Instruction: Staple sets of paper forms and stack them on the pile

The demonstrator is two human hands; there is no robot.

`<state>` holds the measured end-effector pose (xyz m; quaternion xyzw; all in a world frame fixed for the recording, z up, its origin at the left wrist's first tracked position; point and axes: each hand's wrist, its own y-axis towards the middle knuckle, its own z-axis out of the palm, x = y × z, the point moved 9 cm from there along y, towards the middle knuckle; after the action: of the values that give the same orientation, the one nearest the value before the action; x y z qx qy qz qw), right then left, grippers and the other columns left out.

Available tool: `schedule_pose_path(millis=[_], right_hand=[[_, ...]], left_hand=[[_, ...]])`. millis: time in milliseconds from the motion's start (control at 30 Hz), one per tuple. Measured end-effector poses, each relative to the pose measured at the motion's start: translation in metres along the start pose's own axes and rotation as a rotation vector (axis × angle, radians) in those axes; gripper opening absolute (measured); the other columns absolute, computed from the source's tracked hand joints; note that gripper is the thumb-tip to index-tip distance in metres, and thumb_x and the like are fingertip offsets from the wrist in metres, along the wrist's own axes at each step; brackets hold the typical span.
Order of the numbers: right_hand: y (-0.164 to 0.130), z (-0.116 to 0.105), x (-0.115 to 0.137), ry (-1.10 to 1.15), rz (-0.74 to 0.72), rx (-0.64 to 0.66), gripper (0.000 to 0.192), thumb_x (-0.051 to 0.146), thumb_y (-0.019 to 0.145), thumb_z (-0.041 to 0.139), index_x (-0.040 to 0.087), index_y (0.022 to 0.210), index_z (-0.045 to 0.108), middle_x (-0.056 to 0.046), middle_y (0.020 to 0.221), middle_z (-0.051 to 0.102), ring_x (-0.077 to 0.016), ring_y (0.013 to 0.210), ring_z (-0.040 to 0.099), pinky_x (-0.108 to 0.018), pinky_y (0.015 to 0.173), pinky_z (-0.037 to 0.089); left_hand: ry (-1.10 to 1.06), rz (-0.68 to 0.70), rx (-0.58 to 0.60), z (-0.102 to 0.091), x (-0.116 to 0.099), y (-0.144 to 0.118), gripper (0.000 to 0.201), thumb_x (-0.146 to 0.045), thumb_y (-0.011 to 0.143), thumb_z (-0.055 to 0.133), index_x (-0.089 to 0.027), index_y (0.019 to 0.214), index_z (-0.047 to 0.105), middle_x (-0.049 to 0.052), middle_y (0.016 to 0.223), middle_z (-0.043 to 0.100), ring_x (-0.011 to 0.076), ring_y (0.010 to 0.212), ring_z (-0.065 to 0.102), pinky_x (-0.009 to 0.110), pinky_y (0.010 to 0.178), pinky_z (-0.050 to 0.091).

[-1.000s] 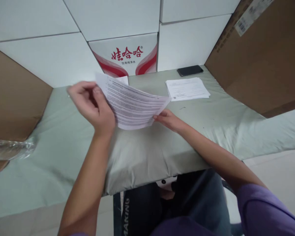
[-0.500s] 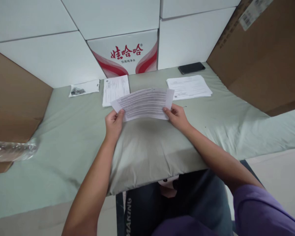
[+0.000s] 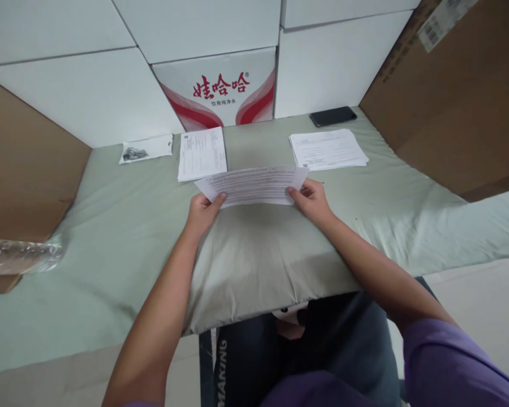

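A printed sheet of paper is stretched between my hands above the cloth, its middle bowed and its face covered in lines of text. My left hand pinches its left end, thumb on top. At the right end, my right hand grips it the same way, fingers hidden beneath. Just beyond the left end lies a stack of printed papers. Another paper stack rests beyond my right hand.
Pale green cloth covers the table. A black phone and a small clear bag with dark items lie at the back. White boxes stand behind; brown cartons flank both sides. Clear plastic wrap sits at left.
The sheet now tilts flatter, its far edge lower, so its printed face looks narrower. Both hands have shifted slightly right, still holding its ends.
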<state>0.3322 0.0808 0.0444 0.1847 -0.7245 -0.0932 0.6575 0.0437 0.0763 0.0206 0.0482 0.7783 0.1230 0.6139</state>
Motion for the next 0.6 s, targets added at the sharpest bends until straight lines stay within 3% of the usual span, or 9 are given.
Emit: schedule_pose_path(millis=[167,400,600], right_hand=[[-0.002,-0.01,0.004,-0.048,-0.03,-0.092,0.037,0.055,0.087,0.068,0.019,0.088,0.076,-0.006,0.087,0.076,-0.0209,0.085,0.072,-0.036,0.08,0.059],[-0.003,-0.016,-0.004,-0.11,-0.032,-0.098,0.036,0.053,0.087,0.068,0.018,0.08,0.073,-0.003,0.074,0.071,-0.0177,0.069,0.065,-0.031,0.068,0.055],[-0.005,-0.019,-0.003,-0.108,-0.035,-0.141,0.032,0.05,0.086,0.069,0.019,0.081,0.074,-0.003,0.074,0.07,-0.0174,0.069,0.064,-0.032,0.069,0.054]], left_hand=[[0.106,0.038,0.048,0.004,-0.002,-0.003,0.041,-0.053,0.074,0.079,-0.017,0.092,0.078,0.011,0.098,0.08,0.0278,0.094,0.075,0.042,0.09,0.06],[0.207,0.121,-0.088,-0.013,-0.013,-0.005,0.026,-0.043,0.08,0.074,-0.02,0.091,0.08,0.007,0.096,0.08,0.0255,0.094,0.074,0.042,0.093,0.057],[0.2,0.137,-0.063,-0.009,-0.017,-0.005,0.02,-0.038,0.081,0.074,-0.022,0.091,0.081,0.007,0.096,0.08,0.0258,0.094,0.075,0.042,0.092,0.058]])
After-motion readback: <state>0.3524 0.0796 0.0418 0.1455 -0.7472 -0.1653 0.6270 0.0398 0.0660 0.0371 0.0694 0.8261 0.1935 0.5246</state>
